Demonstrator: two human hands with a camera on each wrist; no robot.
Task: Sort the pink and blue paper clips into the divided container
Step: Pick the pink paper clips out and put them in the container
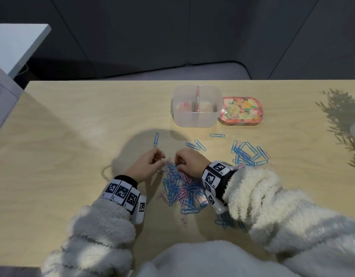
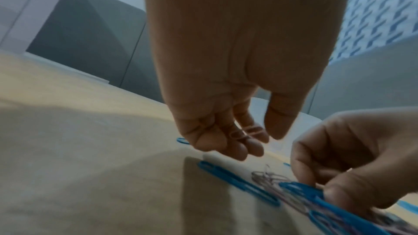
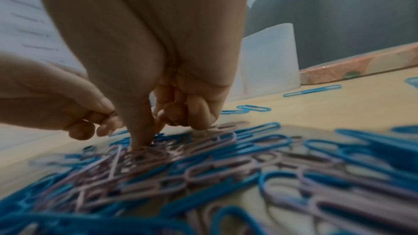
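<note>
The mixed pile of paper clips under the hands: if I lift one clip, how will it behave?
The mixed pile looks tangled, so one lifted clip probably drags neighbours along. Each clip seems thin and light, so it likely slides on the smooth table when pushed. Lying flat, it probably needs a fingertip pinch.

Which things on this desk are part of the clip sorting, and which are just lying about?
Part of the job:
- mixed pile of pink and blue clips
- mostly blue pile
- divided container, some pink clips in its left half
- pink clips held in left hand
- right hand picking at the mixed pile

Lying about:
- floral lid
- papers at the far left
</note>
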